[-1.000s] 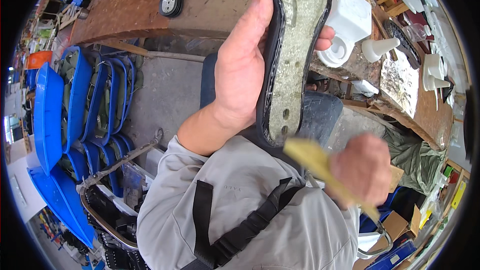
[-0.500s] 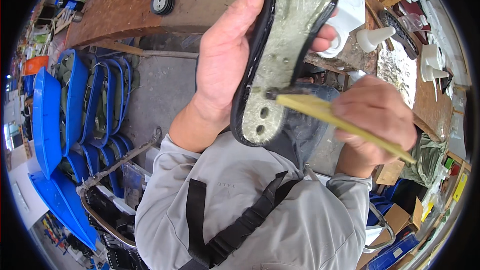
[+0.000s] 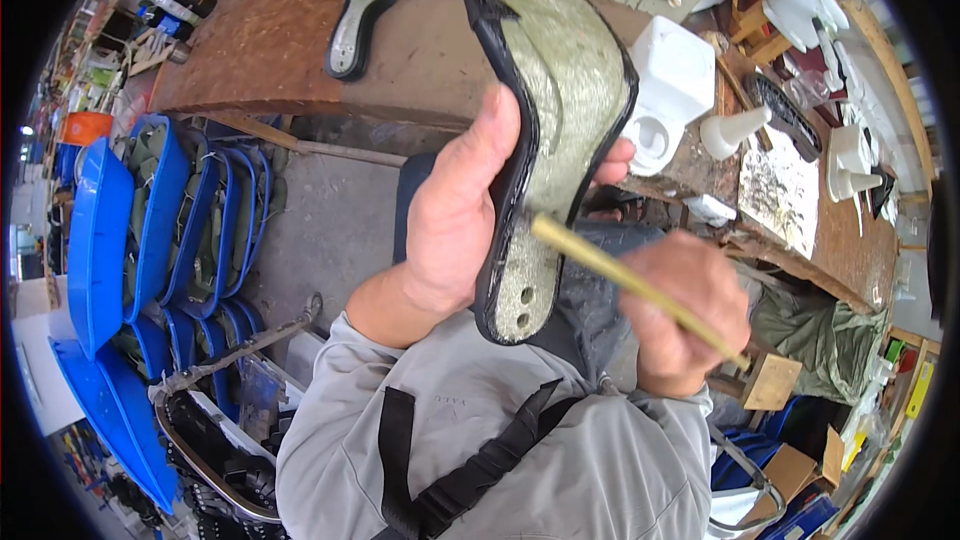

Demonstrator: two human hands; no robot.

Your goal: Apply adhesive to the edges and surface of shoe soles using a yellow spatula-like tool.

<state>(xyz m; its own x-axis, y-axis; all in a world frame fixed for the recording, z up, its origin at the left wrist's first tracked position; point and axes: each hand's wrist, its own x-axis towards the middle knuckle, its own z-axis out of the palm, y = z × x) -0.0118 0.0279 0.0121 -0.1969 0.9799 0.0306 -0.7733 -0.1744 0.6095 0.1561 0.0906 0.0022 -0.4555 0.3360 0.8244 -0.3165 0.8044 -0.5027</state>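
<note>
My left hand [image 3: 455, 205] grips a shoe sole [image 3: 560, 70] from its left edge, thumb along the near side and fingertips showing past the far edge. The sole has a black raised rim, a glossy wet-looking greenish-grey face turned up, and two dark holes at its lower, heel end. My right hand [image 3: 690, 310] is closed round a brush [image 3: 640, 285] with a flat yellowish wooden handle. Its dark tip is at the narrow middle of the sole; the bristles are blurred.
Ahead, a brown workbench [image 3: 260, 50] carries more soles [image 3: 362, 15]. White plastic containers [image 3: 675, 70], a white nozzle cone [image 3: 735, 130] and a stained white sheet [image 3: 780, 190] lie on the right bench. Blue trays [image 3: 100, 240] with green items stand left. A wooden block [image 3: 770, 380] is low right.
The brush has moved from just above the heel holes up to the sole's narrow middle. The sole sits lower in view, and more of its front end and the bench shows.
</note>
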